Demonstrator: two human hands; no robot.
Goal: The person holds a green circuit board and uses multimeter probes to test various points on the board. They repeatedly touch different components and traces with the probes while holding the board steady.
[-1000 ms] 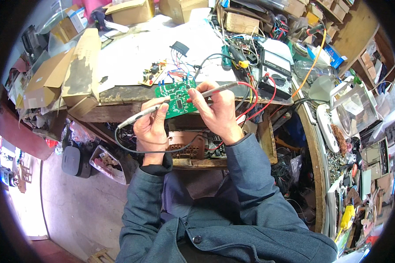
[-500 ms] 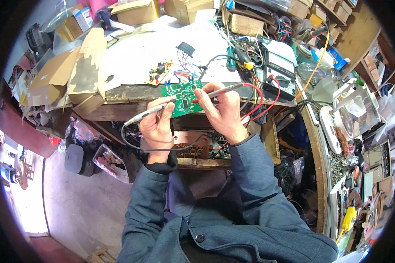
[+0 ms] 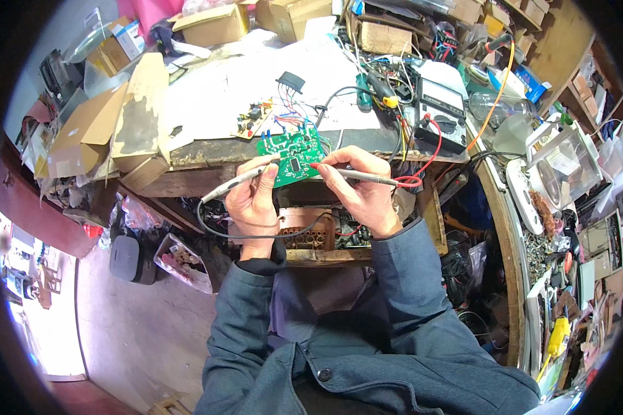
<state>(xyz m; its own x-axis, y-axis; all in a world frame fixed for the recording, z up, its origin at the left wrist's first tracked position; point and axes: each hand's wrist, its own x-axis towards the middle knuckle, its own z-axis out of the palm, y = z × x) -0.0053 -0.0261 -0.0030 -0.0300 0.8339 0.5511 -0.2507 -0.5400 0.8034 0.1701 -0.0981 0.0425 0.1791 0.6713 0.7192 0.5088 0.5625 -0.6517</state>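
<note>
A green circuit board (image 3: 289, 153) is tilted over the front edge of the bench. My left hand (image 3: 251, 204) is closed around a grey test probe (image 3: 235, 183) with a black lead, its fingers also at the board's left edge. In my right hand (image 3: 360, 190) a second test probe (image 3: 361, 176) is pinched, its red lead trailing right. Its red tip is at the board's right side; whether it touches a contact, I cannot tell. Thin wires run from the board to a small black part (image 3: 290, 82) and toward a smaller component board (image 3: 254, 121). An analog multimeter (image 3: 441, 114) lies at the right.
Cardboard boxes (image 3: 90, 135) crowd the bench's left end. White paper (image 3: 214, 90) covers its middle. Screwdrivers (image 3: 364, 93) and tangled wires lie beside the multimeter. Below my hands is an open drawer (image 3: 346, 257) with parts. Clutter fills the right-hand shelf (image 3: 519, 277).
My right hand has shifted right and lower, drawing its fingers back from the board's face. The red-lead probe has swung to slope down to the right. My left hand keeps its hold.
</note>
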